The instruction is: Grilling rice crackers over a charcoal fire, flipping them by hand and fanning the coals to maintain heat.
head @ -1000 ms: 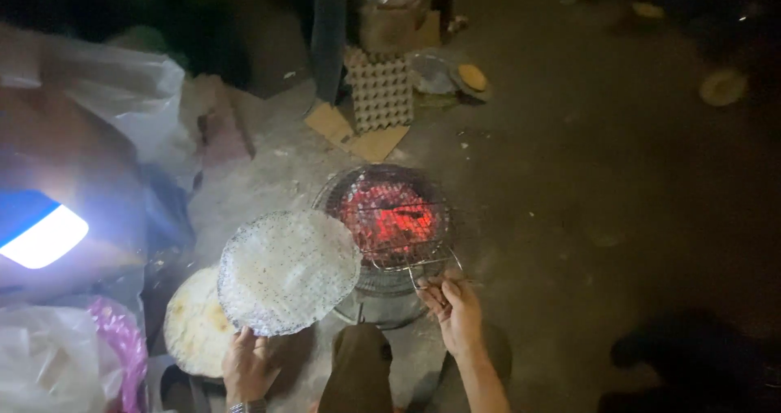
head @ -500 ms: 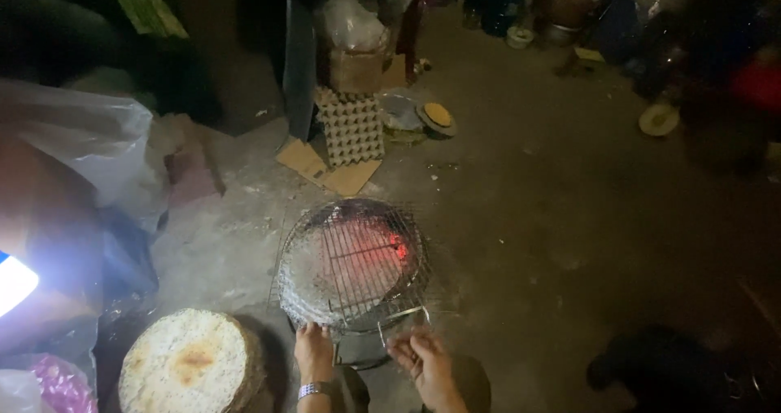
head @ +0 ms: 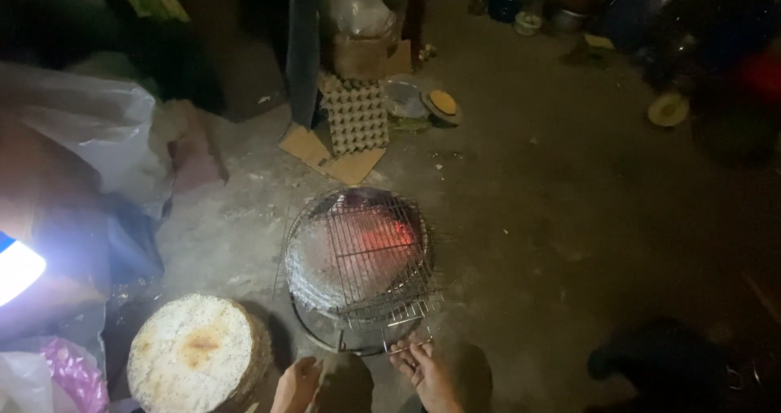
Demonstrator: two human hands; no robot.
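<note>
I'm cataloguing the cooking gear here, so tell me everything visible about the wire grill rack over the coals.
The wire grill rack is a round grid of thin bare-metal wires, doubled like a clamp, with a pale round sheet pressed flat inside it. It lies roughly level on a small round charcoal stove whose embers glow red through the mesh. Its wire handles stick out toward the person, where the right hand grips them. The left hand is close by, apart from the rack.

The charcoal stove [head: 358, 250] glows red-orange under a grey wire grill [head: 366, 258]. Left of the stove, the stack of rice papers [head: 195, 352] is pale with brown speckles; behind it, the egg carton [head: 355, 116] is beige and dimpled.
</note>
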